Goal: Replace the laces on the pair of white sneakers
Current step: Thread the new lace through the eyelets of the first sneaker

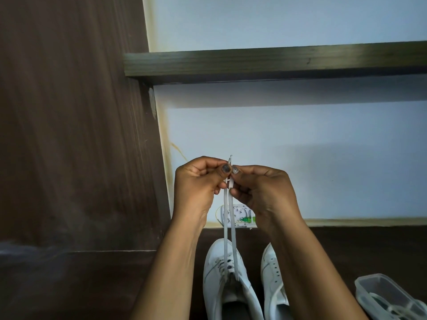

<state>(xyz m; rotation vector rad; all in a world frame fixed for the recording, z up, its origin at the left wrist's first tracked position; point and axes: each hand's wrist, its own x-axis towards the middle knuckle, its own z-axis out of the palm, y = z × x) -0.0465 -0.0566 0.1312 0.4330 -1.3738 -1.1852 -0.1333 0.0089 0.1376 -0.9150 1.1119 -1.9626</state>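
Dark brown wooden tabletop (92,285) bears a white leather sneaker (227,282); above it, left hand (198,181) and right hand (265,188) are raised together, each grip pinching an end of its flat white lace (233,227).

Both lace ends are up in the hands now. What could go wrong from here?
The ends may be uneven: one tip stands higher where the left hand and right hand pinch them. Pulling the taut lace could tip the laced sneaker. The other sneaker has no lace yet.
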